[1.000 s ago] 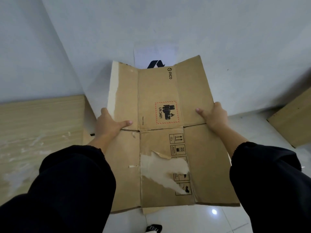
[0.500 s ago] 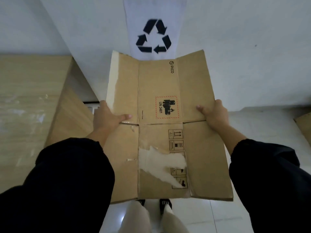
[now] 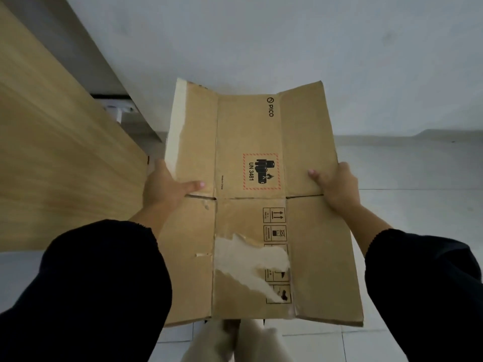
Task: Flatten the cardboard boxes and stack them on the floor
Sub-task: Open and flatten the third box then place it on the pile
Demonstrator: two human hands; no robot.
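Observation:
A flattened brown cardboard box (image 3: 251, 142) fills the middle of the view, held out flat in the air in front of me. It carries a PICO logo, a red-bordered UN 3481 label and a torn white patch near its lower edge. My left hand (image 3: 167, 186) grips its left edge with the thumb on top. My right hand (image 3: 335, 182) grips its right edge the same way. Both arms wear dark sleeves. The floor under the box is hidden by it.
A light wooden table (image 3: 52, 142) stands at the left, against the white wall (image 3: 261, 35). A white power strip (image 3: 119, 109) lies behind it. The floor (image 3: 418, 178) is pale tile. My legs (image 3: 235, 343) show below the box.
The view has tilted downward: the recycling sign on the wall has gone out of sight and the table now sits closer at the left. Both hands keep the same grip on the box.

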